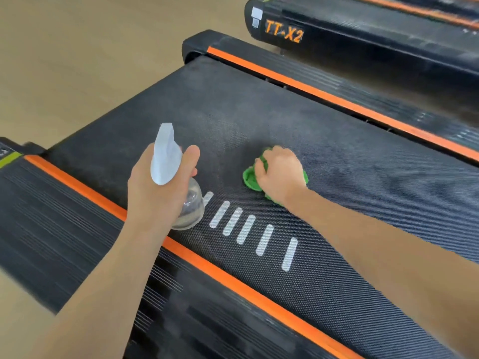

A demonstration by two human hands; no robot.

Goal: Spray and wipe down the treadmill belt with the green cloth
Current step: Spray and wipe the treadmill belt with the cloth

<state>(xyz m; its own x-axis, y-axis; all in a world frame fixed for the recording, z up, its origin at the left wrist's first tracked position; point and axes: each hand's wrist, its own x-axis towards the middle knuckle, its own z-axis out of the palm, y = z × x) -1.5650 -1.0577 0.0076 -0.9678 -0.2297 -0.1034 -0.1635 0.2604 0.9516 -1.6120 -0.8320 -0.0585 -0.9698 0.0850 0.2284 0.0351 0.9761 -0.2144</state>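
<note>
The black woven treadmill belt [259,112] runs diagonally across the view, with several white stripes [248,229] printed on it. My left hand [153,193] grips a clear spray bottle [189,206] with a white trigger head [166,154], held above the belt's left edge, nozzle pointing away from me. My right hand [281,172] presses a bunched green cloth [250,177] flat on the belt, right of the bottle. Most of the cloth is hidden under that hand.
Orange strips [223,273] and black ribbed side rails [64,218] border the belt on both sides. A second treadmill [285,32] marked TT-X2 stands at the upper right. Tan floor [90,60] lies beyond the belt's far end.
</note>
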